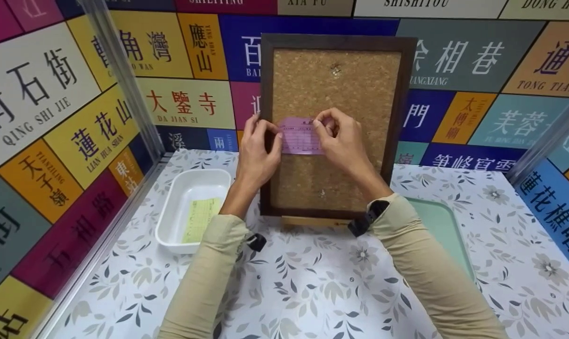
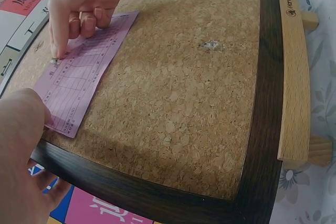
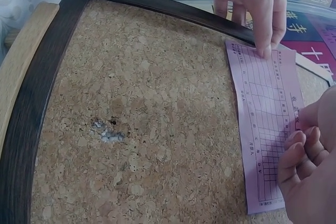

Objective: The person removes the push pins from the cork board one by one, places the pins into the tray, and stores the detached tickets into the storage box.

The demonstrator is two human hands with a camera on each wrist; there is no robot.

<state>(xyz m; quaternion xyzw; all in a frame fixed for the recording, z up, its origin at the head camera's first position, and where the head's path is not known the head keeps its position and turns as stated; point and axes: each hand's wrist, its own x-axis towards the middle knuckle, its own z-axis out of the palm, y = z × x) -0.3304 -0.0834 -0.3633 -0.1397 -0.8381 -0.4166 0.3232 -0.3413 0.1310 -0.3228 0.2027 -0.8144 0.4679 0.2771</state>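
Observation:
A printed pink paper slip (image 1: 299, 140) lies flat across the cork of a dark-framed board (image 1: 331, 174). My left hand (image 1: 258, 153) holds the board's left edge, its thumb pressing the slip's end; the other fingers reach behind the frame in the left wrist view. On the slip's upper edge, my right hand (image 1: 343, 141) pinches a small shiny pin (image 2: 54, 61) between thumb and index finger. Fingertips hide most of this pin. The right hand's remaining fingers curl close over the slip's printed lines.
The board leans upright on a wooden stand (image 1: 312, 221). Silvery patches mark the cork above (image 1: 336, 70) and below (image 1: 322, 193) the slip. A white tray (image 1: 164, 230) with a yellow slip (image 1: 202, 219) stands left; a green tray (image 1: 447, 230) lies right, partly behind the arm.

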